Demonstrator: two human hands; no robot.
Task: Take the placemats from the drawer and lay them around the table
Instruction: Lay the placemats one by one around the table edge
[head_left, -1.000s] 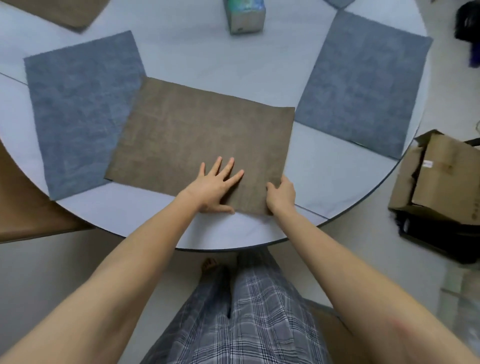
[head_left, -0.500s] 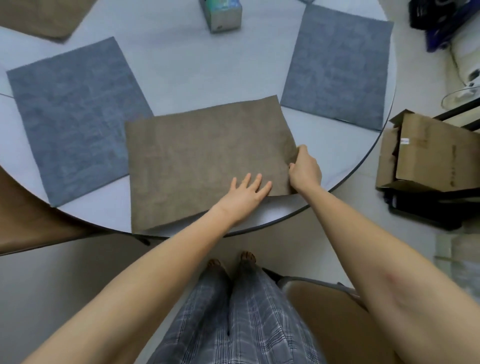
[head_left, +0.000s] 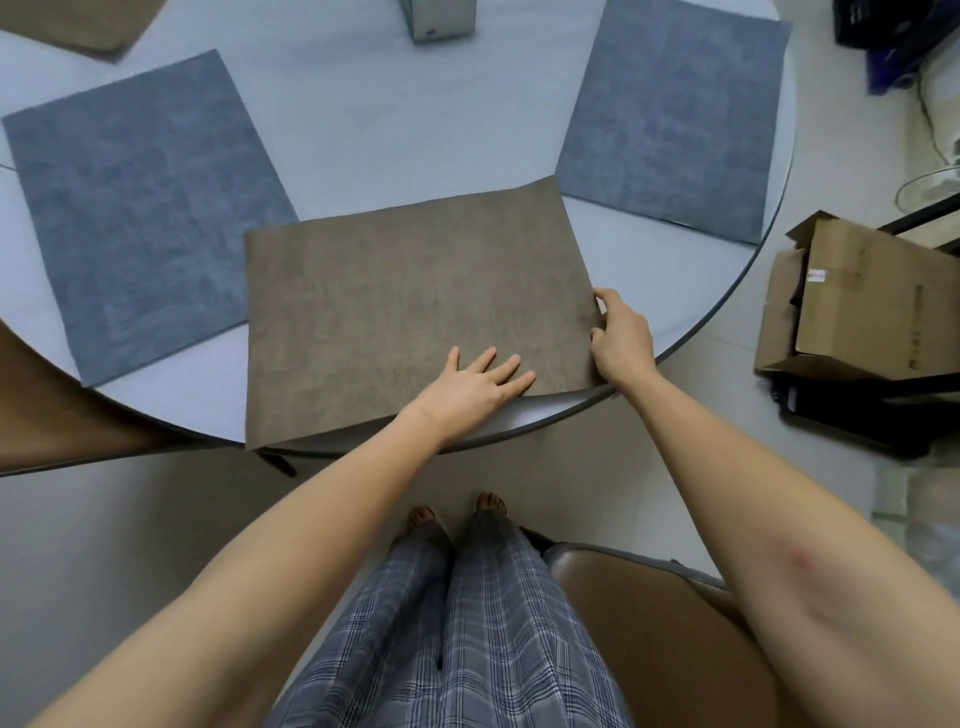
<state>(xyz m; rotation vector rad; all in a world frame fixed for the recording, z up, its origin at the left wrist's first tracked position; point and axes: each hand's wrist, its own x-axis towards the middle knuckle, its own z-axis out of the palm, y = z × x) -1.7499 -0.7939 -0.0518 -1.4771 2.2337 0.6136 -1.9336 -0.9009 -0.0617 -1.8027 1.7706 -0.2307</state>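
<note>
A brown placemat (head_left: 405, 306) lies at the near edge of the round white table (head_left: 374, 130), its near left corner overhanging the rim. My left hand (head_left: 475, 382) rests flat on its near edge with the fingers spread. My right hand (head_left: 621, 335) pinches the mat's right edge near the near corner. A grey-blue placemat (head_left: 135, 208) lies to the left, touching or just beside the brown one. Another grey-blue placemat (head_left: 675, 114) lies to the right. Part of a second brown placemat (head_left: 78, 21) shows at the far left.
A small box (head_left: 441, 18) stands near the table's middle. A brown chair (head_left: 649, 639) sits by my right leg and another (head_left: 47, 421) at the left. An open cardboard box (head_left: 862, 296) rests on a dark stand at the right.
The brown placemat has been turned and slid to the right, off the left grey-blue mat. My right hand moved up its right edge. My left hand stayed flat on it.
</note>
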